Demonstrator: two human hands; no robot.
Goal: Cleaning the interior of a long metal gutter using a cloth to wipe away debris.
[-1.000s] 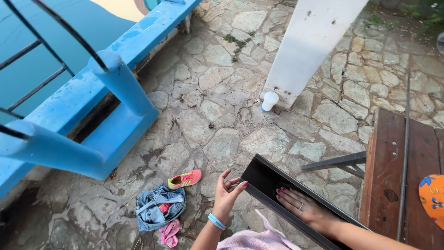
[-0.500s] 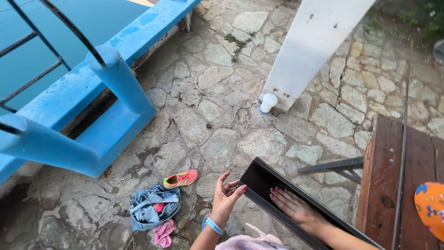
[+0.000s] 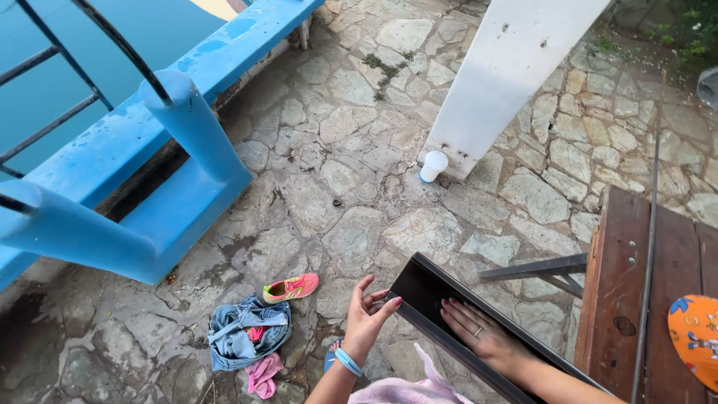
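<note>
Left hand (image 3: 368, 318) spread loosely at channel's end lip | right hand (image 3: 479, 335) flat inside dark metal channel (image 3: 428, 286), nothing clenched | channel slanted over paving, likely stiff, hefty, sharp-edged; best gripped by side walls

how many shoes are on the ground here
1. A pink and orange shoe lies on the stone paving, just right of the heap of clothes and left of the left hand. A second one may be hidden under the clothes.

My left hand (image 3: 366, 318) is raised, fingers spread and curled, grip loose, blue band on wrist. My right hand (image 3: 475, 333) lies flat, palm down, fingers together.
</note>
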